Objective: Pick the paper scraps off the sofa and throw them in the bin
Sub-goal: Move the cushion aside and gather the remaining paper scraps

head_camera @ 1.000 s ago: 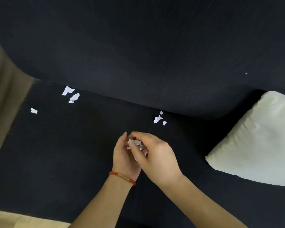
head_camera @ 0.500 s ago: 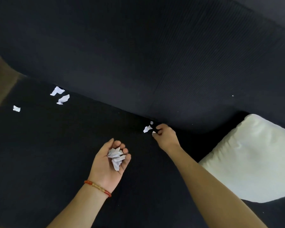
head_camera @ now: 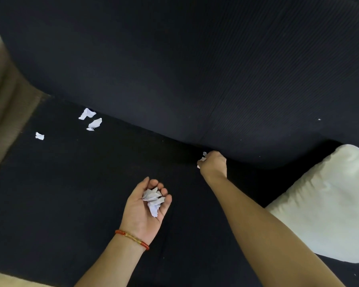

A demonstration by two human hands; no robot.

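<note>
Paper scraps: a bunch of white torn pieces lies in the upturned palm of the left hand. The fingers of that hand curl loosely round the bunch and cup it. The hand hangs above the dark seat of the sofa, near the middle of the view.

Right hand: stretched forward to the crease where the seat meets the backrest. Its grip is closed, fingers curled under, with small white scraps showing at the fingertips. These scraps appear pinched between the fingers; how many there are cannot be told.

Loose scraps on the seat: two larger pieces lie just beside each other at the foot of the backrest, to the left, with a tiny fragment touching the second. One more piece lies apart from them, further left, near the seat's edge.

Surroundings: a red and gold bracelet sits on the left wrist. A pale cushion rests on the seat at the right, beside the right forearm. A tan ribbed sofa arm borders the seat at the left.
</note>
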